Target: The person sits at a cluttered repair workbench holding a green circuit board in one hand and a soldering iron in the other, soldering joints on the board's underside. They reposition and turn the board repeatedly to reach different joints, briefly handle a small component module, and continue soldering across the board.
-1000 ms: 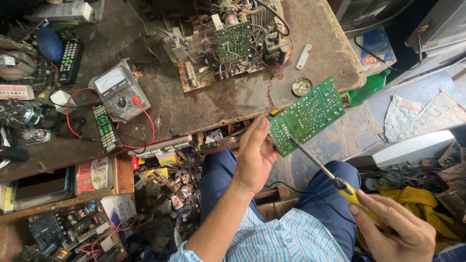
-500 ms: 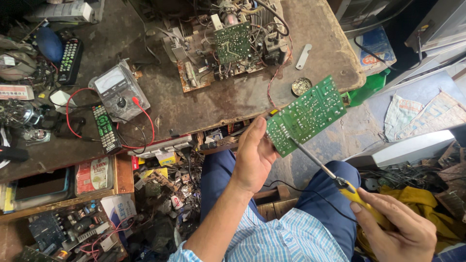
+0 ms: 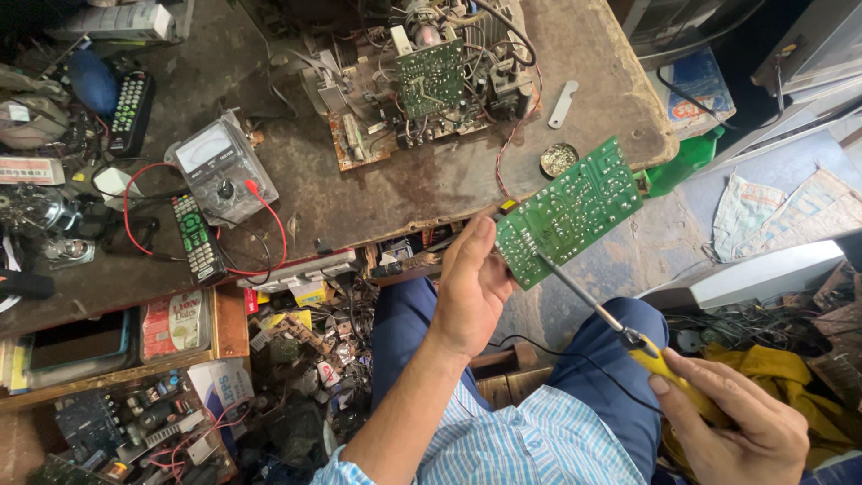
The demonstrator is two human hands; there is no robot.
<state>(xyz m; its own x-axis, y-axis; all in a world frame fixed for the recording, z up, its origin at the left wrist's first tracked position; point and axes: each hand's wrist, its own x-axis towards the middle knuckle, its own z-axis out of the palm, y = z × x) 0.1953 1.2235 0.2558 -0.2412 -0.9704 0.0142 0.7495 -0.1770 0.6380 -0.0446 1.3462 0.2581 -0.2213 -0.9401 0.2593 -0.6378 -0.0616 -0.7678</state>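
Two hands: left hand and right hand; one green board held up; one yellow-handled soldering iron; two remote controls, one black remote and one thin remote; one grey meter with one red wire showing; one small round tin; one little white flat piece; one big open circuit chassis; one worn brown table; one blue bulb-shaped thing; loose small parts below, too many and too jumbled for a count.
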